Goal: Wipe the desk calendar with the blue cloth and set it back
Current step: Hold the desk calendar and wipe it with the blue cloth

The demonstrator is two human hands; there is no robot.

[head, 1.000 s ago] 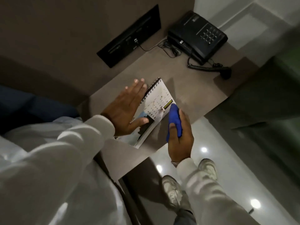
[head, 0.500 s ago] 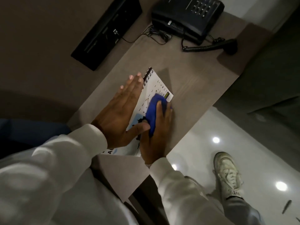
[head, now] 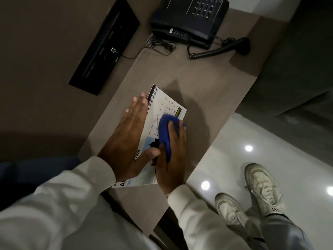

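The white spiral-bound desk calendar (head: 163, 105) stands on the brown desk (head: 207, 83). My left hand (head: 126, 139) lies flat against its spiral edge, fingers stretched out and thumb across the lower page. My right hand (head: 171, 159) presses the folded blue cloth (head: 166, 130) onto the calendar's date grid, fingers over the cloth. The calendar's lower part is hidden under both hands.
A black desk phone (head: 189, 18) with a coiled cord (head: 212, 51) sits at the desk's far end. A black socket panel (head: 104, 46) is set into the wall on the left. The desk's right edge drops to a glossy floor where my shoes (head: 248, 199) stand.
My right hand brought the blue cloth from the calendar's right edge onto its face and keeps it there. My left hand stays against the spiral side. The camera moved closer.
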